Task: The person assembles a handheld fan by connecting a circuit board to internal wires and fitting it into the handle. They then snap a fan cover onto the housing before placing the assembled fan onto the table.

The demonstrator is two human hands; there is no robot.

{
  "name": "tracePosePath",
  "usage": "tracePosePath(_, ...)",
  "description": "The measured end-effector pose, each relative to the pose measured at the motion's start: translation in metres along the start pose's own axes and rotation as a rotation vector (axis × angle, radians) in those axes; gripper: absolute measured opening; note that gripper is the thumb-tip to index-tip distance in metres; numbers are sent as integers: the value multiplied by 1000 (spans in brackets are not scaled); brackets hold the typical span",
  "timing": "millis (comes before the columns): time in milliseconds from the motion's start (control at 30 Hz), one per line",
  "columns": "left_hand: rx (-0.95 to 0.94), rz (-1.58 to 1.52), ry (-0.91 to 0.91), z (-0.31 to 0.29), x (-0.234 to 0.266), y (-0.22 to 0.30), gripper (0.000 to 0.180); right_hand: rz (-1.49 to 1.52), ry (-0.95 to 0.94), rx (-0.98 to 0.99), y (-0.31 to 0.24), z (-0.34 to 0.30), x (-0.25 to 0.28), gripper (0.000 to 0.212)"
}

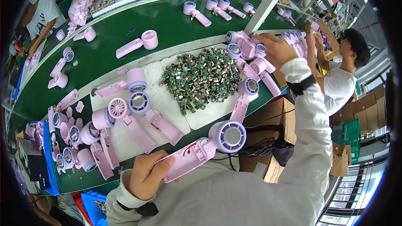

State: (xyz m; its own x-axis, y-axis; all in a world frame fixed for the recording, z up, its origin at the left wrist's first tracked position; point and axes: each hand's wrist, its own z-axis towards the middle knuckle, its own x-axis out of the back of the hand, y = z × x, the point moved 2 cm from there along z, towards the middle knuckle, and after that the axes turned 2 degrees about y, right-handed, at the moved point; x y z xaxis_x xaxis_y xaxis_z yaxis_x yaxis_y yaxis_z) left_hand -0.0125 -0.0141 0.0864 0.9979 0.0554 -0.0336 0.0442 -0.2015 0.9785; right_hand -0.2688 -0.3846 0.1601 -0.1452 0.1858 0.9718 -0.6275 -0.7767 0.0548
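We are finding the left hand [146,175] gripping an opened lilac fan [188,161], its fingers closing round the handle's end; the fan is lying in front of the torso, near the bench's front edge. The right hand [276,52] is sitting at the crowded fan assemblies [251,69]; we are not able to tell whether its fingers are holding anything.

We are judging that the exposed red wires [189,147] could be snagging or pulling loose, as the shell is facing up uncovered. A careless right forearm could be knocking assemblies off the edge, since they are crowding it.

The green bench [81,180] is carrying white foam sheets [171,113] and a heap of circuit boards [201,77]. Beyond, a co-worker [337,83] is working beside cartons [360,117], and windows [356,192] are lighting the right side.
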Motion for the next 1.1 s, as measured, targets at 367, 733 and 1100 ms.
tracePosePath(367, 39, -97, 38, 21, -9, -1, 33, 334, -13, 15, -115, -92, 80, 36)
tracePosePath(733, 136, -113, 29, 31, -26, -12, 34, 696, -78, -378, -238, -155, 16, 47)
tracePosePath(1100, -23, 315, -42, 40, -39, -37, 28, 806, 303, -303, -238, -158, -72, 29)
